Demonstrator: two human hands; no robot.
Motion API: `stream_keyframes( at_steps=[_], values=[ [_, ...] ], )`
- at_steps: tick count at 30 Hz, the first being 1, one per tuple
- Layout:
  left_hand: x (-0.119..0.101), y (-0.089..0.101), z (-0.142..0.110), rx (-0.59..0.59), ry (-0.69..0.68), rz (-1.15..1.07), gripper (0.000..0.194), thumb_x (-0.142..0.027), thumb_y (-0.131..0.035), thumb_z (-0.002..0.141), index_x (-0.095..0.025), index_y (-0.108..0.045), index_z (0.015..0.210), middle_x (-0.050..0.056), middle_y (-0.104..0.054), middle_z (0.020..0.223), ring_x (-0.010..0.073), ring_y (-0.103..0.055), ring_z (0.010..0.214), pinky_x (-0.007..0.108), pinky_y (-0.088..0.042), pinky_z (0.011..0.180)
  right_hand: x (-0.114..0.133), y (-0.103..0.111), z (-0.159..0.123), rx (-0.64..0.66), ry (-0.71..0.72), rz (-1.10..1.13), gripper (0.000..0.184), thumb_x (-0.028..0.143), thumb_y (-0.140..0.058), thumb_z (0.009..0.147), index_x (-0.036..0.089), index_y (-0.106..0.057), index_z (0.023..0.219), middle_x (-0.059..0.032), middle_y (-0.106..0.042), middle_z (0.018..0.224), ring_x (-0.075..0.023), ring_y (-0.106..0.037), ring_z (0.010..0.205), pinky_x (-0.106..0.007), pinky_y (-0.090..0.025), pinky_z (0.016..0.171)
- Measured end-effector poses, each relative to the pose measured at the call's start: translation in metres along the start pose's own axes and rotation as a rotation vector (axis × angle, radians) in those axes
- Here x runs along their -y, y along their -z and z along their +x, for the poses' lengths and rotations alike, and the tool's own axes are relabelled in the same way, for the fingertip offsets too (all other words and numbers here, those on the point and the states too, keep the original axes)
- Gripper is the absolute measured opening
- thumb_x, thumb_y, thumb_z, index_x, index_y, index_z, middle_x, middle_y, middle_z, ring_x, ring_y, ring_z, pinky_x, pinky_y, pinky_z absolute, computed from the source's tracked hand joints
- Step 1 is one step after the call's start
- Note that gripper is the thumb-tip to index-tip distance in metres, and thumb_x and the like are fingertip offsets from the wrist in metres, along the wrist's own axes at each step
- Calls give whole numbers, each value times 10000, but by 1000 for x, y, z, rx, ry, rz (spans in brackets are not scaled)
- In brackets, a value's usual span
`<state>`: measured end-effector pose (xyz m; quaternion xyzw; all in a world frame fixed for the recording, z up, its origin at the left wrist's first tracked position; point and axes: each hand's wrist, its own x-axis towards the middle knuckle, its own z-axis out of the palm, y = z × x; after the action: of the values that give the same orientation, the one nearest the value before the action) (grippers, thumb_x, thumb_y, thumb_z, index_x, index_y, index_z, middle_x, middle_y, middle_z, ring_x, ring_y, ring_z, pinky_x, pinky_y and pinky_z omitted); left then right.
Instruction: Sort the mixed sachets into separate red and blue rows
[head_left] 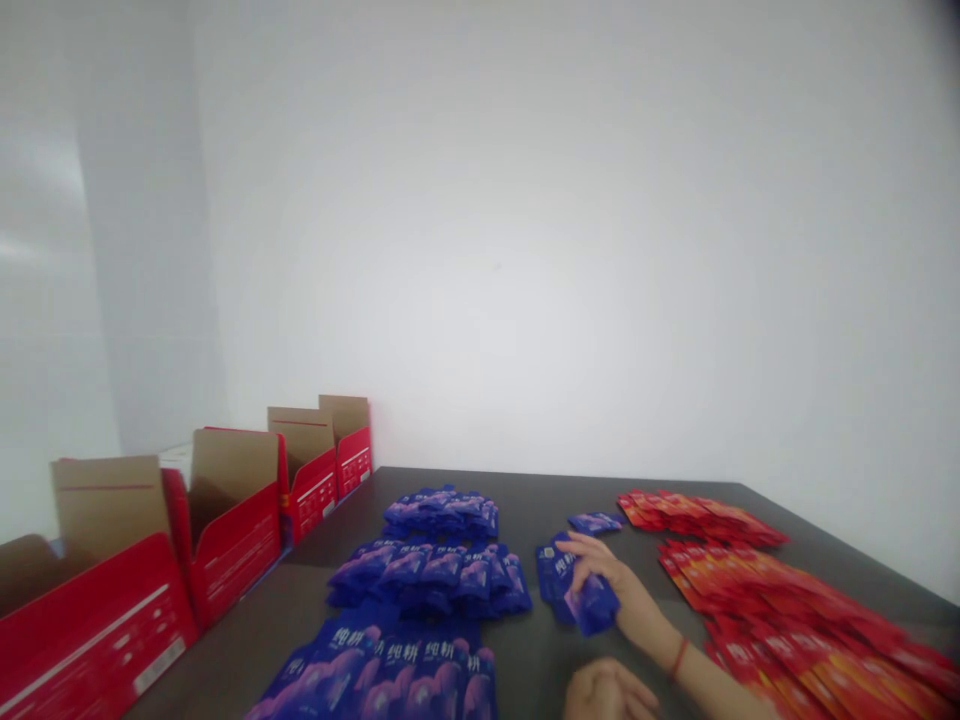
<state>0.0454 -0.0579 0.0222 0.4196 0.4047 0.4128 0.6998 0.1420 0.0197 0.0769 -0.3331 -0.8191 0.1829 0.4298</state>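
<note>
My right hand, with a red band at the wrist, reaches across the dark table and closes its fingers round a blue packet. It rests beside a small stack of blue packets. My left hand lies at the bottom edge, fingers curled, with nothing showing in it. Another loose blue packet lies just beyond the right hand.
Three rows of blue packets fill the middle left of the table. Red packets cover the right side. Several open red cardboard boxes line the left edge. A white wall stands behind.
</note>
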Motion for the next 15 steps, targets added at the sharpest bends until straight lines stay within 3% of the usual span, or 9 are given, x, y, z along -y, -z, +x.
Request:
stream_keyframes(
  at_steps=[2, 4, 6, 8, 10, 13, 15],
  values=[
    [-13, 9, -8, 51, 63, -174, 531, -584, -327, 812, -131, -601, 767, 84, -638, 610, 169, -553, 465, 273, -399, 483, 12, 0, -23, -49, -15, 76, 198, 296, -529, 838, 256, -701, 746, -81, -620, 1245, -271, -434, 1269, -528, -307, 1055],
    [-24, 18, -16, 43, -11, -340, 576, -643, -382, 788, -132, -622, 900, 92, -675, 761, 190, -609, 587, 285, -436, 532, 21, -3, -44, -61, 8, 98, 197, 318, -528, 855, 280, -719, 829, -83, -621, 1244, -267, -444, 1264, -532, -318, 1052],
    [-31, 24, -22, -13, -162, -380, 557, -646, -558, 717, -144, -631, 946, 87, -682, 860, 214, -638, 724, 300, -464, 629, 28, -8, -60, -18, 29, 66, 228, 343, -513, 874, 304, -718, 965, -92, -614, 1254, -259, -448, 1262, -525, -321, 1057],
    [-31, 27, -24, -51, -246, -356, 534, -528, -757, 597, -145, -641, 951, 75, -684, 900, 222, -636, 813, 295, -458, 726, 32, -12, -72, 30, 12, 48, 312, 359, -468, 896, 300, -662, 1133, -105, -581, 1296, -244, -453, 1262, -502, -313, 1075],
    [-28, 30, -25, -66, -281, -269, 563, -416, -827, 537, -144, -642, 994, 61, -687, 911, 212, -627, 820, 283, -446, 755, 33, -15, -78, -17, -57, 113, 385, 394, -424, 905, 275, -607, 1222, -109, -547, 1334, -232, -462, 1257, -473, -311, 1086],
    [-27, 31, -29, -108, -391, 67, 459, -405, -755, 638, -136, -654, 995, 53, -689, 886, 207, -611, 795, 282, -446, 734, 36, -15, -77, -228, -287, 356, 463, 491, -468, 858, 247, -593, 1230, -105, -562, 1315, -248, -491, 1230, -452, -355, 1057],
    [-28, 29, -32, -124, -468, 287, 346, -393, -695, 698, -145, -668, 938, 47, -690, 879, 221, -610, 846, 292, -448, 781, 41, -15, -74, -270, -456, 553, 519, 535, -560, 793, 210, -609, 1195, -115, -635, 1208, -274, -561, 1143, -447, -416, 992]
  ],
)
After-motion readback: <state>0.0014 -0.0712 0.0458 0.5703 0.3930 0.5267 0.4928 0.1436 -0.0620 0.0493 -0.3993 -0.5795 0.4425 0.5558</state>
